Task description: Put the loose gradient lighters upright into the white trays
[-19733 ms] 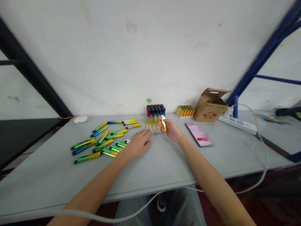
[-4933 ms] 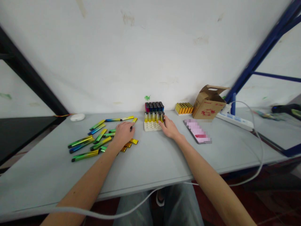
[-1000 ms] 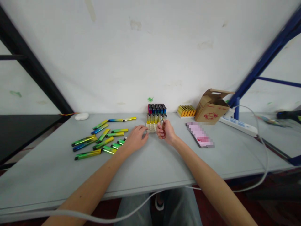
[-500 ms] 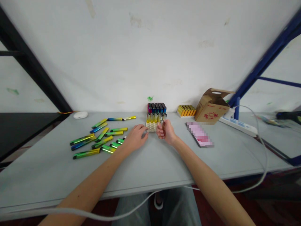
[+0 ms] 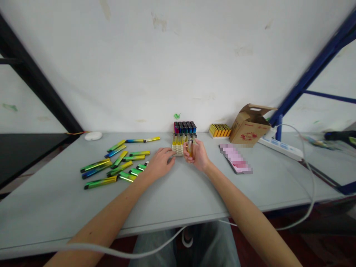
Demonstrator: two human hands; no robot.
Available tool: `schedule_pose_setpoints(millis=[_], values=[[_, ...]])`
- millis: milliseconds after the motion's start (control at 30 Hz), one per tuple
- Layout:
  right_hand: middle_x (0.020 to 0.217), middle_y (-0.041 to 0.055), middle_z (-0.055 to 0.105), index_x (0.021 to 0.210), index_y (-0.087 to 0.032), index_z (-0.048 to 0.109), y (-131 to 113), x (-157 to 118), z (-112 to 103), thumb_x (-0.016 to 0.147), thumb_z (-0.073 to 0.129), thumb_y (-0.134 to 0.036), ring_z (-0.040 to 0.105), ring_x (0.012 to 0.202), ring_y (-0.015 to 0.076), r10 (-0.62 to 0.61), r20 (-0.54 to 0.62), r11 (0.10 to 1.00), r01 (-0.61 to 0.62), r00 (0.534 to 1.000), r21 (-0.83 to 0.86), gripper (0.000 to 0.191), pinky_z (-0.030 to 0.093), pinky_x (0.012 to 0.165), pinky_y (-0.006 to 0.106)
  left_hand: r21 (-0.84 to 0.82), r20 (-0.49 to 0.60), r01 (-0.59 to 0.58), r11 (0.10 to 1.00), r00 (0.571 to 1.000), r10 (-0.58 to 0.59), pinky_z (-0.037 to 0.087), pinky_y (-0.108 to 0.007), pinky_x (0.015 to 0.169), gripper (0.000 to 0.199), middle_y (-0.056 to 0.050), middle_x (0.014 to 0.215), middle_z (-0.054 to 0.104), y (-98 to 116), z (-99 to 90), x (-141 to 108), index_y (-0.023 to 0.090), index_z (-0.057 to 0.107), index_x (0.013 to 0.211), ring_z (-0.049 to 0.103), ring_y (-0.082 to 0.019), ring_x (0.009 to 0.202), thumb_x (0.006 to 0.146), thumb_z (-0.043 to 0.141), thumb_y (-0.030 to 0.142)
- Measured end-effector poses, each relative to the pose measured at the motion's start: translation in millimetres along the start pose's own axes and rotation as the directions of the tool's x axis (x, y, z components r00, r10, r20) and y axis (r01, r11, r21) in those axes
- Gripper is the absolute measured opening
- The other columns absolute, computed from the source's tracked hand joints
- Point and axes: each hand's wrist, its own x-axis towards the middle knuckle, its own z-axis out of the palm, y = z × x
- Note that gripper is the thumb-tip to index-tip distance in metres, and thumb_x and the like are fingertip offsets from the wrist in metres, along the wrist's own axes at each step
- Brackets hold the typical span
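A yellow lighter (image 5: 190, 148) with a metal top stands nearly upright in my right hand (image 5: 198, 154), its fingers wrapped around the body. Just beyond is a white tray (image 5: 177, 150) with rows of holes. Yellow lighters (image 5: 178, 139) fill its nearer rows, and dark-topped lighters (image 5: 185, 127) in pink and blue stand behind them. My left hand (image 5: 162, 162) lies at the tray's left front corner, fingers stretched out and holding nothing; whether the fingertips touch the tray is hard to make out. Shiny green, yellow and blue lighters (image 5: 119, 168) lie scattered left of that hand.
At the back right, a block of orange lighters (image 5: 220, 130) stands beside an open cardboard box (image 5: 249, 128). A phone (image 5: 236, 158) lies right of my right arm. A power strip (image 5: 282, 148) with a white cable is farther right. A white case (image 5: 93, 136) sits back left.
My right hand has turned and its grip has loosened somewhat, so more of the lighter's yellow body shows. My left hand stays in nearly the same place.
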Motion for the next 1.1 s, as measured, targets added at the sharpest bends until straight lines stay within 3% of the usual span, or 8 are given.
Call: schedule_pose_setpoints(millis=[233, 400, 667, 800, 867, 1000, 1100], values=[[0.063, -0.0022, 0.053, 0.082, -0.021, 0.046, -0.5, 0.3, 2.1, 0.085, 0.038, -0.041, 0.045, 0.045, 0.0114, -0.051, -0.044, 0.998, 0.049, 0.998, -0.042, 0.021, 0.029, 0.039, 0.02, -0.018, 0.002, -0.003, 1.0, 1.0, 0.003, 0.047, -0.044, 0.099, 0.027, -0.01, 0.112, 0.068, 1.1, -1.1, 1.1, 0.019, 0.069, 0.107, 0.058, -0.026, 0.107, 0.09, 0.049, 0.026], [0.069, -0.0012, 0.057, 0.08, -0.021, 0.051, -1.9, 2.4, 0.3, 0.088, 0.05, -0.041, 0.053, 0.058, 0.0121, -0.187, -0.07, 0.981, 0.182, 0.98, -0.074, 0.022, 0.042, 0.056, 0.023, -0.027, 0.006, -0.028, 0.999, 1.0, 0.028, 0.046, -0.044, 0.099, 0.026, -0.01, 0.107, 0.07, 2.4, -2.8, 1.4, 0.017, 0.07, 0.104, 0.059, -0.026, 0.103, 0.09, 0.048, 0.023], [0.081, 0.001, 0.064, 0.078, -0.02, 0.063, 1.3, 6.9, -14.0, 0.075, 0.069, -0.046, 0.058, 0.081, 0.0154, -0.386, -0.044, 0.892, 0.361, 0.921, -0.272, 0.027, 0.046, 0.078, 0.027, -0.039, -0.001, -0.012, 0.999, 1.0, 0.012, 0.049, -0.043, 0.096, 0.025, -0.01, 0.101, 0.07, 4.5, -5.2, 1.9, 0.018, 0.073, 0.094, 0.062, -0.025, 0.099, 0.09, 0.049, 0.024], [0.087, 0.0021, 0.066, 0.086, -0.021, 0.067, 0.4, 6.4, -18.5, 0.076, 0.068, -0.043, 0.058, 0.083, 0.0168, -0.508, 0.001, 0.747, 0.441, 0.861, -0.498, 0.024, 0.047, 0.08, 0.03, -0.04, 0.007, -0.021, 0.999, 1.0, 0.021, 0.05, -0.041, 0.093, 0.025, -0.009, 0.09, 0.07, 7.6, -10.4, 3.0, 0.02, 0.073, 0.084, 0.063, -0.024, 0.094, 0.088, 0.049, 0.023], [0.092, 0.003, 0.067, 0.096, -0.022, 0.068, -0.9, 4.8, -20.3, 0.078, 0.067, -0.038, 0.059, 0.083, 0.018, -0.588, 0.016, 0.61, 0.455, 0.809, -0.649, 0.024, 0.048, 0.081, 0.033, -0.045, 0.003, -0.023, 0.999, 1.0, 0.023, 0.051, -0.041, 0.092, 0.025, -0.008, 0.089, 0.07, 8.1, -11.8, 3.0, 0.02, 0.073, 0.082, 0.063, -0.024, 0.094, 0.088, 0.049, 0.023], [0.102, 0.0064, 0.067, 0.099, -0.024, 0.066, 0.0, 2.6, -25.4, 0.081, 0.064, -0.027, 0.059, 0.098, 0.0226, -0.709, 0.159, 0.238, 0.446, 0.687, -0.863, 0.019, 0.046, 0.095, 0.04, -0.048, 0.001, -0.028, 0.998, 1.0, 0.028, 0.05, -0.043, 0.095, 0.024, -0.008, 0.089, 0.071, 7.6, -11.7, 2.6, 0.021, 0.074, 0.082, 0.063, -0.025, 0.098, 0.087, 0.05, 0.023], [0.102, 0.0084, 0.066, 0.097, -0.023, 0.066, 4.5, 5.0, -29.8, 0.082, 0.062, -0.024, 0.057, 0.106, 0.024, -0.714, 0.218, 0.132, 0.434, 0.665, -0.891, 0.016, 0.046, 0.098, 0.041, -0.047, 0.01, -0.031, 0.998, 0.999, 0.032, 0.05, -0.043, 0.094, 0.025, -0.008, 0.087, 0.071, 7.3, -10.9, 2.7, 0.021, 0.074, 0.081, 0.063, -0.025, 0.097, 0.088, 0.05, 0.023]])
